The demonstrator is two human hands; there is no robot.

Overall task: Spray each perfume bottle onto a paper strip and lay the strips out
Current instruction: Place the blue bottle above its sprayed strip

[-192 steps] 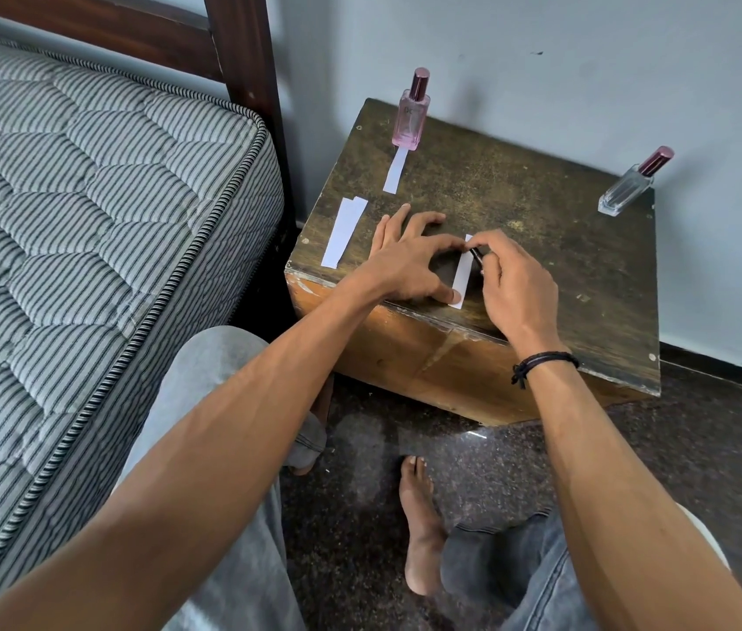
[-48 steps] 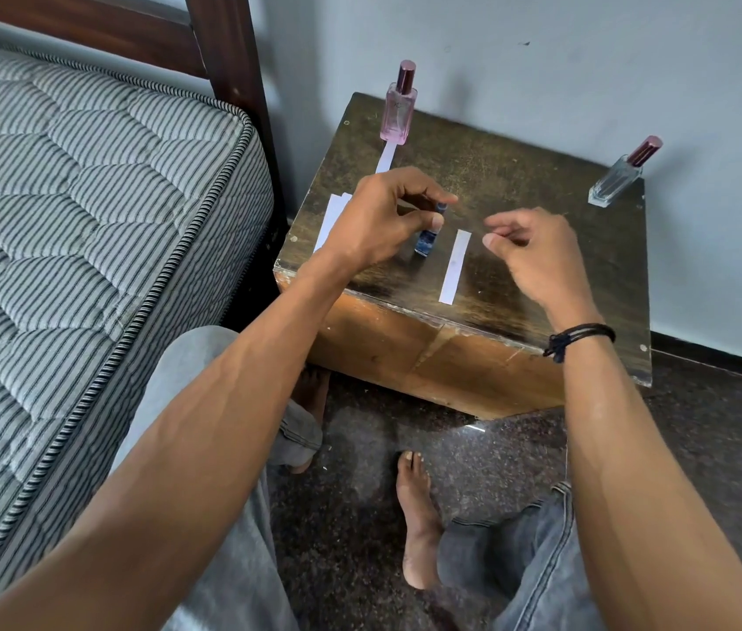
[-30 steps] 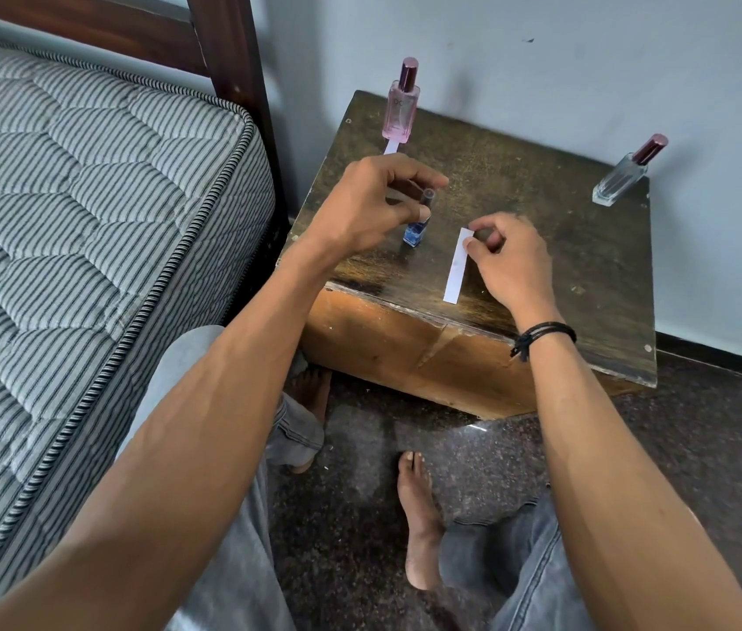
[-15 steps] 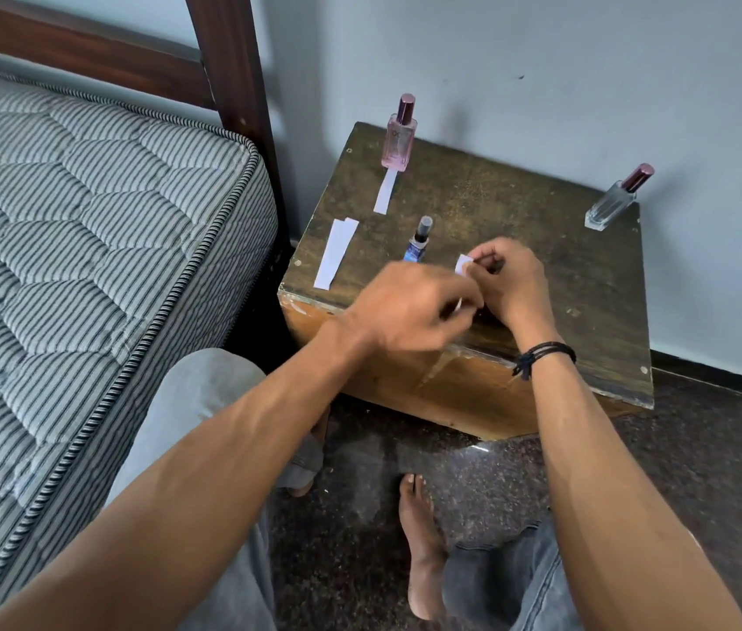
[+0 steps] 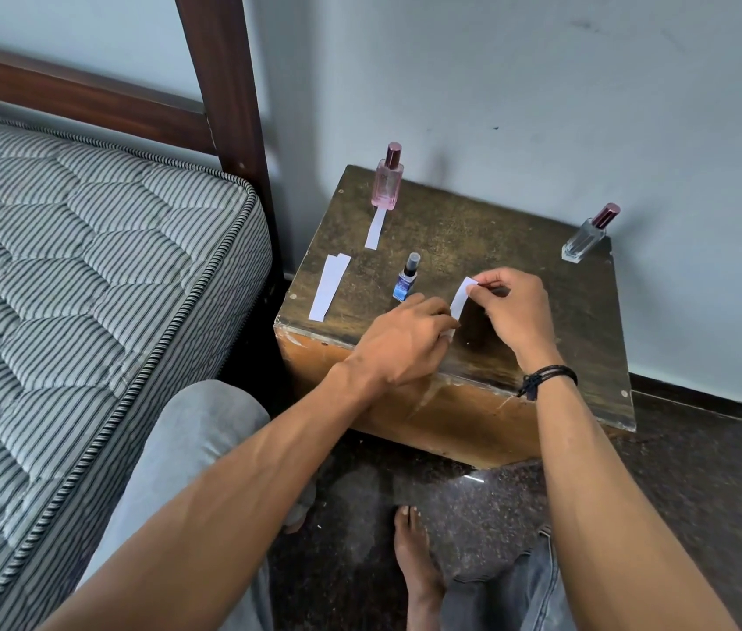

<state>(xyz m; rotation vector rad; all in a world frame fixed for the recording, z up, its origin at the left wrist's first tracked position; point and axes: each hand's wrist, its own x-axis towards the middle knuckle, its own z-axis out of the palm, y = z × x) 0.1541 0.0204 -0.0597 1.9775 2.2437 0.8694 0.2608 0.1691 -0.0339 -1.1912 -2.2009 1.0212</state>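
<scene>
On the worn wooden table (image 5: 542, 311) stand three bottles: a pink perfume bottle (image 5: 388, 184) at the back left, a clear one (image 5: 587, 234) at the back right, and a small blue spray bottle (image 5: 405, 280) upright near the middle. One paper strip (image 5: 376, 227) lies in front of the pink bottle. Spare strips (image 5: 328, 286) lie at the left edge. My right hand (image 5: 510, 307) pinches the top end of another paper strip (image 5: 461, 297). My left hand (image 5: 405, 339) grips that strip's lower end, just right of the blue bottle.
A striped mattress (image 5: 64, 289) on a dark wooden bed frame (image 5: 223, 84) lies close on the left. A grey wall stands behind the table. My knees and a bare foot (image 5: 414, 557) rest on the dark speckled floor below.
My left hand let go of the blue bottle, which now stands alone, and moved right to the strip. Both hands now hold the strip. The view shifted downward.
</scene>
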